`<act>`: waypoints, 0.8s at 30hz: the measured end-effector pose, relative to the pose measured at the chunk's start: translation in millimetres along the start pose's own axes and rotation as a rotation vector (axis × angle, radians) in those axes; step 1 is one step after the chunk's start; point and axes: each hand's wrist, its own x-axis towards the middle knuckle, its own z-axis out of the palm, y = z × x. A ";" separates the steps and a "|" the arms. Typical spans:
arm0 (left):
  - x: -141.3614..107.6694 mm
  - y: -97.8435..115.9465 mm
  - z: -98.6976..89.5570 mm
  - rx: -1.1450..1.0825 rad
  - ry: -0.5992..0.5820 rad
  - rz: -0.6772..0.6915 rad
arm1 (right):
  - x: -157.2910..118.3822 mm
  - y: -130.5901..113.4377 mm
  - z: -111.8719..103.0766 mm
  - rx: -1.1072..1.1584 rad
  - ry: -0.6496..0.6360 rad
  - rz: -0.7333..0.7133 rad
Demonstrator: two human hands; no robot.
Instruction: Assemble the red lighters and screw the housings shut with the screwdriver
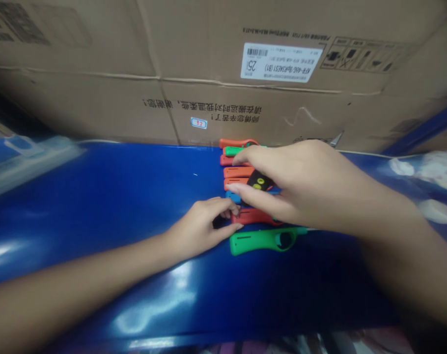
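Observation:
A row of utility lighters with long handles lies side by side, stacked away from me. My left hand [205,221] is closed, with its thumb and curled fingers at the butt end of a red lighter [253,216]. My right hand [300,172] reaches across the row with thumb and finger apart, resting on the handles. Between them show orange lighters [236,172] and a black piece with yellow dots [259,181]. Nearest me lies a green lighter [258,241]. A blue lighter [234,197] and another green one [234,151] show partly; my right hand hides the lighters' front ends.
Behind the row stands a large cardboard box [109,108] with upside-down print and a white label [280,62]. The lighters lie on a glossy blue shelf [116,206]. A clear plastic item [35,157] is at the left, and blurred white items [437,169] at the right.

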 end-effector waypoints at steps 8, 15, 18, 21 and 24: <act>0.8 0.8 0.8 0.000 0.009 -0.022 | -1.3 -3.6 -1.3 -0.033 0.020 -0.026; 0.8 0.6 0.5 0.000 -0.001 -0.025 | -1.6 -3.4 -1.9 -0.039 0.031 -0.013; 1.4 0.3 0.3 -0.008 0.005 -0.017 | -1.7 -3.0 -2.4 -0.019 0.024 -0.028; 1.2 0.6 -0.2 -0.016 -0.005 -0.020 | -2.0 -3.2 -3.5 -0.003 0.010 -0.034; 1.2 1.5 -0.3 -0.009 -0.004 -0.022 | -2.4 -3.6 -4.4 -0.013 0.008 -0.035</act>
